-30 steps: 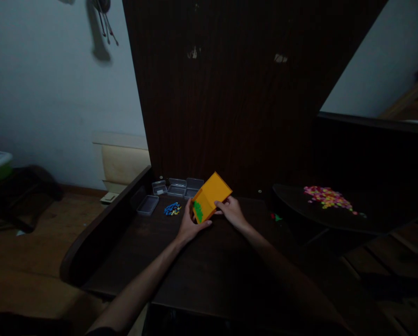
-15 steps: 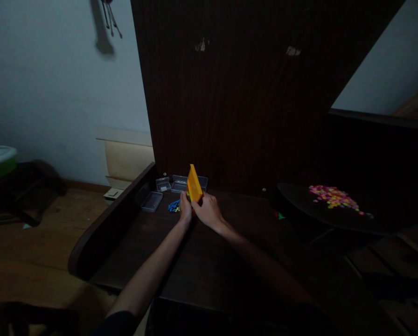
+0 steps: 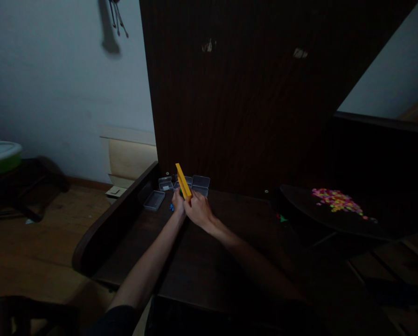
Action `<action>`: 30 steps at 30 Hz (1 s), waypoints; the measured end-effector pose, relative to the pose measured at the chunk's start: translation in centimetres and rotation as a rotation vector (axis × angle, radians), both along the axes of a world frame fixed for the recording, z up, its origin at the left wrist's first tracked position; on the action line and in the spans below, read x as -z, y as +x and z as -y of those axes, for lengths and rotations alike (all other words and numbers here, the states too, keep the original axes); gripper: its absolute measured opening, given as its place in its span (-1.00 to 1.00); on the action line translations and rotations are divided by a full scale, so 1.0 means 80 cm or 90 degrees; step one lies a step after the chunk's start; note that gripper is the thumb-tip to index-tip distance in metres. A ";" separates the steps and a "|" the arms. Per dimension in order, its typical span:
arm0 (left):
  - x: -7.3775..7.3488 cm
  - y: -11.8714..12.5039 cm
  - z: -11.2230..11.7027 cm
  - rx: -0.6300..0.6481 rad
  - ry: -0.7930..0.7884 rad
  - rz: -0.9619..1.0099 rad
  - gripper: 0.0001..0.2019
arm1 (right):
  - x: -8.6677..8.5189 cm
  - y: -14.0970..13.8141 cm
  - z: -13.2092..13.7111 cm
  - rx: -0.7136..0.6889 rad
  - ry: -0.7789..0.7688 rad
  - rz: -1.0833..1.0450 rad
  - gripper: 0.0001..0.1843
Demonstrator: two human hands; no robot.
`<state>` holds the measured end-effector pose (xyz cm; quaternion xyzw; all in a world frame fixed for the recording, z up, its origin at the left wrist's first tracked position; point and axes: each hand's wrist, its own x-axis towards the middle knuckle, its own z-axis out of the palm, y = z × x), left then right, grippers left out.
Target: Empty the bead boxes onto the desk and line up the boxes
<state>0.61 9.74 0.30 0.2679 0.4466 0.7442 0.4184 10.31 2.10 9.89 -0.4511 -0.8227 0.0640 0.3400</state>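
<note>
A yellow flat plastic piece, like a panel or shallow tray, stands up on a tilt between my two hands, its narrow side mostly toward me. My left hand grips its lower left side, where a bit of green shows. My right hand holds the lower right side, fingers curled round it. Small blue pieces lie on the dark table just beside my left hand, which partly hides them. What is on the far face of the yellow piece cannot be made out.
Clear plastic boxes stand behind: an open tray, a small lidded box and a larger one. A raised table edge runs along the left. Pink and yellow pieces lie on a dark shelf at right, with a green bit nearby.
The yellow piece has moved left with both hands and turned more edge-on. My left hand now covers more of the blue pieces, and more of the clear box behind shows. The view has shifted slightly.
</note>
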 end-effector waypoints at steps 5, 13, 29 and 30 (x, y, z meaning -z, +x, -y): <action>-0.007 -0.005 0.003 -0.058 -0.044 0.087 -0.83 | 0.010 0.008 -0.004 -0.003 -0.011 -0.016 -0.72; -0.015 -0.011 -0.001 -0.058 -0.049 0.152 -0.84 | 0.020 0.018 -0.008 0.004 -0.001 0.002 -0.74; -0.002 -0.020 -0.011 -0.048 -0.079 0.133 -0.83 | 0.040 0.035 -0.003 -0.048 -0.008 -0.055 -0.72; -0.001 -0.021 -0.011 -0.047 -0.085 0.131 -0.83 | 0.040 0.038 -0.003 -0.039 -0.014 -0.059 -0.73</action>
